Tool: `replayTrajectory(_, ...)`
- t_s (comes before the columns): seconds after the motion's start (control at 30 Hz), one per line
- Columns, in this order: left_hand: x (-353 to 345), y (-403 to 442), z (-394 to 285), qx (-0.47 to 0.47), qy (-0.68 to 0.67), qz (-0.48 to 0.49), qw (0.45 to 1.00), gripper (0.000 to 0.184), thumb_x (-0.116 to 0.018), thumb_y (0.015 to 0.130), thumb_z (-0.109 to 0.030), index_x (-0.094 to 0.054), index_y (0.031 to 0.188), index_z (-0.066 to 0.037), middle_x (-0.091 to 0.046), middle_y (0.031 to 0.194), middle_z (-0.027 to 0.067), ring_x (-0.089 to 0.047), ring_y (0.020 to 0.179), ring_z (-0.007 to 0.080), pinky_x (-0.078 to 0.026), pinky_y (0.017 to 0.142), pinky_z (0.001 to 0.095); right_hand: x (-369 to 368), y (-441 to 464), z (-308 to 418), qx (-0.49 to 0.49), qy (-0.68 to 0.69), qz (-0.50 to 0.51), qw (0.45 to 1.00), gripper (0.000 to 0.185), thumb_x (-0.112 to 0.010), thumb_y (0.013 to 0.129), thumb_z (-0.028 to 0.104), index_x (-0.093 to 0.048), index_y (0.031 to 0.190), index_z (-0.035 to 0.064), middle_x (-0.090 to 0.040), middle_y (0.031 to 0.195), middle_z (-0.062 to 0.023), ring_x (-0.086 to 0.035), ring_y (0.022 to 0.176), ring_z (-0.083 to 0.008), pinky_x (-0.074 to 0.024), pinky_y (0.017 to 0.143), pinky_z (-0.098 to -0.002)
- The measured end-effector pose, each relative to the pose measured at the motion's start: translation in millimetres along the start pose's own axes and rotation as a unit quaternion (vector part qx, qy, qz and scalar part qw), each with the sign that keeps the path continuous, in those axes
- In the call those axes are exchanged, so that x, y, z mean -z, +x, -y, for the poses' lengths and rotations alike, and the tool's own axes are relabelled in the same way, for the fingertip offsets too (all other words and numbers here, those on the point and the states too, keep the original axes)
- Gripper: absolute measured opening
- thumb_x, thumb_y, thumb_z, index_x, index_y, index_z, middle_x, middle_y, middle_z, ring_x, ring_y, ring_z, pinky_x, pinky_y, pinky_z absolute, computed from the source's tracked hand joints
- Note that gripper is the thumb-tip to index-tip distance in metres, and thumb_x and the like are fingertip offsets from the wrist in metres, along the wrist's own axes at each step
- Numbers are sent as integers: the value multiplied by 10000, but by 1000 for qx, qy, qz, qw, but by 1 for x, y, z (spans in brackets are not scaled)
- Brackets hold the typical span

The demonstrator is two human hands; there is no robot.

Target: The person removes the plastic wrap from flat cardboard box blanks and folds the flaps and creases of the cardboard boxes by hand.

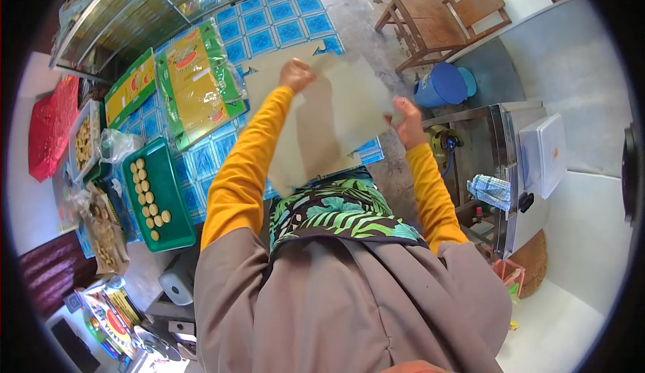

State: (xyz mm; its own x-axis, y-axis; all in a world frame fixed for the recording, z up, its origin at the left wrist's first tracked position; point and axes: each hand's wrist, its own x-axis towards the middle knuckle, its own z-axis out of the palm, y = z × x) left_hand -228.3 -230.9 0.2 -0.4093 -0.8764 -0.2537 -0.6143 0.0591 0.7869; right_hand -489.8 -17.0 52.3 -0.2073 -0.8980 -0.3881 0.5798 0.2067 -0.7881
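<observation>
A large greyish-beige cardboard sheet (pixel 356 104) is tilted in front of me, over the blue patterned table (pixel 289 30). My left hand (pixel 296 76) is closed at its upper left part, fingers curled in. My right hand (pixel 405 121) grips the sheet's right edge, thumb and fingers on either side. Under or behind this sheet lies more cardboard of the same colour, with cut notches along its edges; the layers are hard to tell apart. Left of them, green and yellow printed boxes (pixel 191 77) lie flat in clear plastic.
A green tray (pixel 171 198) of round pastries is at the left, near a white container (pixel 84 141) of food and a glass case (pixel 127 17). To the right are a wooden chair (pixel 437 20), a blue bucket (pixel 441 85) and a metal stand (pixel 500 151).
</observation>
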Motion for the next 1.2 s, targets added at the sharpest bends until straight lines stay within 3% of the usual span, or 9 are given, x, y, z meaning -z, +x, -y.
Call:
replayTrajectory(0.17,87,-40,-52,60,-431,-39,899,220,-728,754,-102,-681,959,-41,-678,932,74,-662,784,207,-562,662,374,-43,44,14,-49,129,139,981,353,-612,907,196,-556,1235,76,-631,1116,-72,-622,920,-183,-513,828,-327)
replayTrajectory(0.43,-17,-161,55,263,-625,-14,735,277,-579,879,-145,-564,1110,7,-644,975,145,-668,846,284,-590,695,435,-84,148,38,-129,-431,214,867,445,-717,622,1,-661,1063,-23,-673,906,-69,-643,879,-177,-521,833,-320)
replayTrajectory(0.47,-39,-183,50,309,-571,12,760,276,-559,914,-190,-567,1107,7,-648,972,152,-670,824,285,-592,690,442,-93,159,36,-130,-432,216,866,445,-717,622,1,-661,1063,-23,-673,906,-69,-643,879,-177,-521,833,-320)
replayTrajectory(0.53,-43,-218,20,292,-507,123,802,310,-547,935,-223,-561,1119,26,-649,983,165,-671,825,274,-584,664,406,-115,174,25,-30,-731,309,608,614,-779,552,67,-632,1142,-14,-673,999,-127,-648,914,-248,-521,844,-347)
replayTrajectory(0.63,-40,-231,-24,186,-229,289,911,352,-570,924,-236,-555,1156,29,-651,1020,177,-665,857,290,-565,680,398,-124,191,-16,86,-763,305,564,728,-808,504,131,-611,1195,12,-640,1113,-190,-624,1008,-316,-507,858,-374)
replayTrajectory(0.77,-59,-178,-8,-198,254,-145,935,483,-669,809,-242,-542,1216,-14,-514,1296,189,-475,1196,345,-410,966,475,-138,190,-45,33,-765,291,574,693,-800,539,185,-630,1207,118,-644,1131,-159,-497,1240,-304,-394,1035,-435)
replayTrajectory(0.93,-68,-152,-3,-116,320,-86,936,692,-762,719,-275,-467,1306,-59,-360,1428,135,-348,1294,309,-342,986,492,-139,166,-41,192,-827,365,382,384,-652,636,114,-657,1020,110,-644,1095,-85,-530,1108,-226,-352,908,-591)
replayTrajectory(1.1,-56,-146,-15,-50,278,-58,958,880,-831,631,-317,-406,1368,-92,-356,1404,97,-344,1281,280,-323,994,455,-94,90,-75,365,-817,279,349,226,-568,759,118,-645,955,35,-626,1080,-153,-534,1043,-286,-372,895,-473)
replayTrajectory(1.2,-54,-143,-19,-49,281,-64,956,945,-848,604,-337,-382,1394,-109,-366,1369,90,-359,1258,282,-368,964,482,-88,69,-90,503,-820,171,211,278,-540,795,132,-636,1027,12,-607,1084,-205,-522,1072,-322,-373,925,-440)
